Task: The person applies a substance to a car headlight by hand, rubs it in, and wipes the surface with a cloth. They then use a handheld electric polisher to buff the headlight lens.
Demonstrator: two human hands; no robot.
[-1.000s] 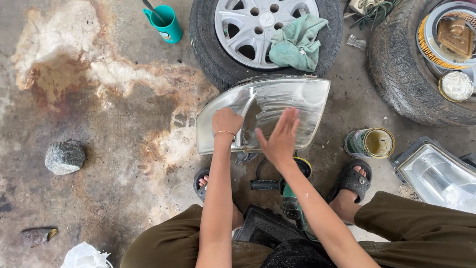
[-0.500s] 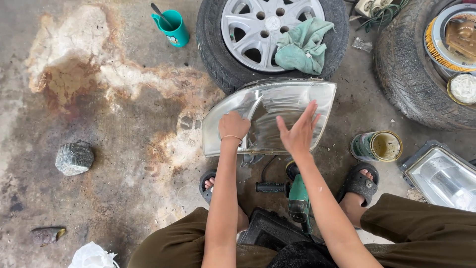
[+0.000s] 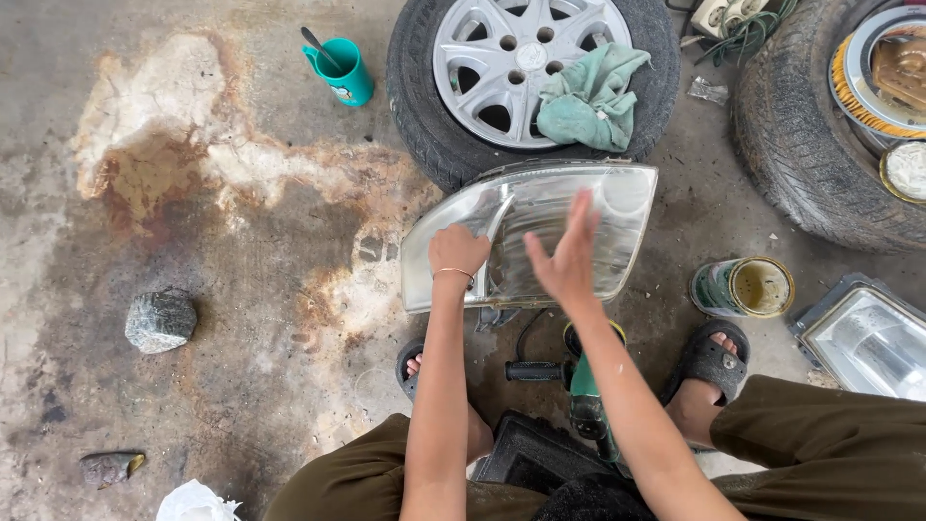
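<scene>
1. Head view, centre: clear car headlight [image 3: 540, 232] propped on the stained concrete floor [image 3: 241, 289], top edge against the tyre with silver wheel [image 3: 526, 72].
2. Left hand [image 3: 458, 251] curled into a loose fist on the lower left part of the lens, pressing on it; impossible to tell whether anything sits inside the fist.
3. Right hand [image 3: 569, 256] open and flat, fingers spread and blurred, palm against the middle of the lens, gripping nothing.
4. Just below the headlight, between the sandalled feet: green power tool [image 3: 584, 386] with black side handle, lying on the floor.
5. To the right of the lens: open tin can [image 3: 743, 287] on its side, and beyond it a second headlight [image 3: 863, 338] at the frame edge.
6. On the wheel: crumpled green rag [image 3: 588, 96].
7. Upper left: teal cup [image 3: 342, 69] with a stick in it. Far left: grey stone [image 3: 160, 319], well apart from the hands.
8. Upper right: second tyre [image 3: 801, 145] with round tins on top.
</scene>
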